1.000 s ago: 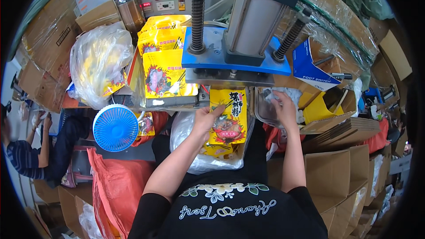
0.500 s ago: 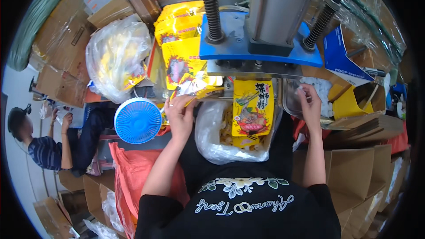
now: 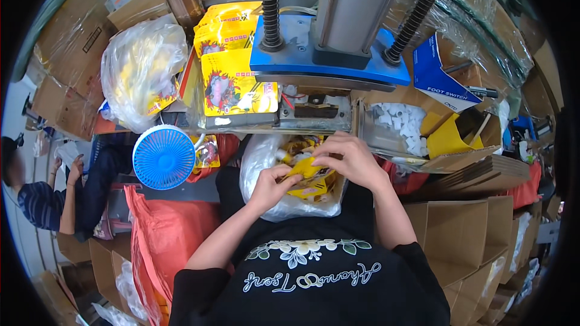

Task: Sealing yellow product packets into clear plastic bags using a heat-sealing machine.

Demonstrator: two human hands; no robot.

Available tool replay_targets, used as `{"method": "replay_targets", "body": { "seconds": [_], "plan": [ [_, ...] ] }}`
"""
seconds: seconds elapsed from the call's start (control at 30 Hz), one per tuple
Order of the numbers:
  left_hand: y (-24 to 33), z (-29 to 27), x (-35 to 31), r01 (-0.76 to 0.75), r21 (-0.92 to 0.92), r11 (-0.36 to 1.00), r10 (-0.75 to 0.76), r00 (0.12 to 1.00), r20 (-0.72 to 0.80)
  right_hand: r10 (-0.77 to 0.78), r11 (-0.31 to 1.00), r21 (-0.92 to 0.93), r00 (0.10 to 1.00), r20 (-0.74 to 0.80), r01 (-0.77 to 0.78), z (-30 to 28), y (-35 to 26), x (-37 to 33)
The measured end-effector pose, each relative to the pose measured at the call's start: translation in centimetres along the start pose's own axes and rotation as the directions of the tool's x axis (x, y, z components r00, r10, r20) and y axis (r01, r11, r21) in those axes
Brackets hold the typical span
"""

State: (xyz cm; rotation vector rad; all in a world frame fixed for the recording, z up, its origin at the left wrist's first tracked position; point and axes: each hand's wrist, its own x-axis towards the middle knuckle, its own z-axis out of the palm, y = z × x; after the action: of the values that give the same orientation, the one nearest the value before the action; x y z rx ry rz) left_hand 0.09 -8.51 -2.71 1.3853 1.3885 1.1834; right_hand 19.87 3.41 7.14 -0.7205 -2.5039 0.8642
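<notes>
Pinching a yellow packet (image 3: 306, 171) with left hand (image 3: 270, 188) and right hand (image 3: 355, 160), above plastic bag (image 3: 258, 154), beside worktop's (image 3: 320, 126) front edge.

The pouch (image 3: 310, 171) is yellow with dark markings; the packs (image 3: 241, 73), yellow patterned in red. The fan (image 3: 164, 157) is blue, rimmed white; the press plate (image 3: 296, 57), blue; the sack (image 3: 178, 229), coral red; the cartons (image 3: 456, 235), brown. The shirt (image 3: 338, 302) is black with white-and-green flowers (image 3: 294, 249); the co-worker's top (image 3: 42, 210), dark, pale-striped.

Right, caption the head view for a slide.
Left hand and right hand hold a yellow pouch over a plastic-draped container, in front of a blue press.
</notes>
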Motion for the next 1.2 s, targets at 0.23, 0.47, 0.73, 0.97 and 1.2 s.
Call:
{"method": "replay_targets", "body": {
  "seconds": [0.23,0.47,0.73,0.97,1.2],
  "plan": [
    [1.5,1.3,5.5,0.195,-0.239,0.951,-0.232,0.963,-0.138,0.263,0.964,0.156,0.861,-0.435,-0.215,-1.6,3.4,-1.4],
    [2.5,2.1,9.2,0.284,-0.752,0.595,-0.461,0.887,-0.03,0.426,0.893,0.109,0.742,-0.518,-0.437,-4.8,8.1,-5.2],
    [5.7,-5.1,8.8,0.106,0.436,0.894,0.081,0.917,-0.391,0.052,0.814,-0.462,0.836,-0.547,-0.352,-3.0,11.7,-3.0],
    [-0.6,-8.7,3.6,-0.022,0.723,0.691,0.392,0.852,-0.348,0.383,0.908,0.082,0.737,-0.557,-0.41,-3.7,12.2,-3.9],
    [5.0,-5.6,2.2,-0.051,0.033,0.998,0.059,0.941,-0.334,0.446,0.861,0.436,0.802,-0.397,-0.263,-2.0,4.2,-2.4]
  ]
}}
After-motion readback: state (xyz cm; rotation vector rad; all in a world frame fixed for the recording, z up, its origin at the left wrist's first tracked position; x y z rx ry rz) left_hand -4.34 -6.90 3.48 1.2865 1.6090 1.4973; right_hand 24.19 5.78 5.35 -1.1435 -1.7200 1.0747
